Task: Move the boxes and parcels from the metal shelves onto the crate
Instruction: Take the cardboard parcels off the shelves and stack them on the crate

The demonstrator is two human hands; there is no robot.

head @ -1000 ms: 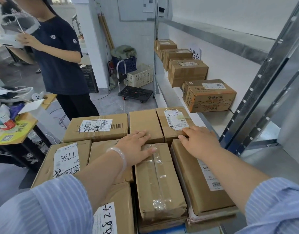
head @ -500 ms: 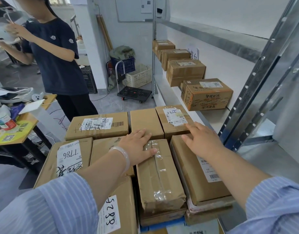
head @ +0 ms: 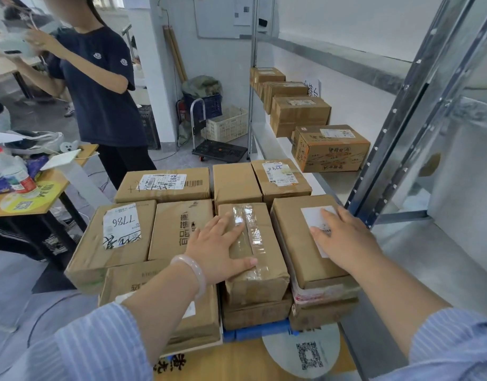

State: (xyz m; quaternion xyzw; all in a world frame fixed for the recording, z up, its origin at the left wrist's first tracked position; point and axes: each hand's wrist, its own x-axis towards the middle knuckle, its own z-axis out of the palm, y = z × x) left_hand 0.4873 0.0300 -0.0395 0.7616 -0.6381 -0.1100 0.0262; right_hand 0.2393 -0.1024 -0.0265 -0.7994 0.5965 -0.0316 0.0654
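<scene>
Two parcels [head: 260, 237], beneath left hand [head: 217, 250], right hand [head: 344, 240]

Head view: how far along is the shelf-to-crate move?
Done: several parcels sit stacked on the blue crate, the 7786 parcel among them. In hand: left hand rests flat on the taped parcel, right hand flat on the white-label parcel; neither grips. Left: four boxes sit on the metal shelf.
</scene>
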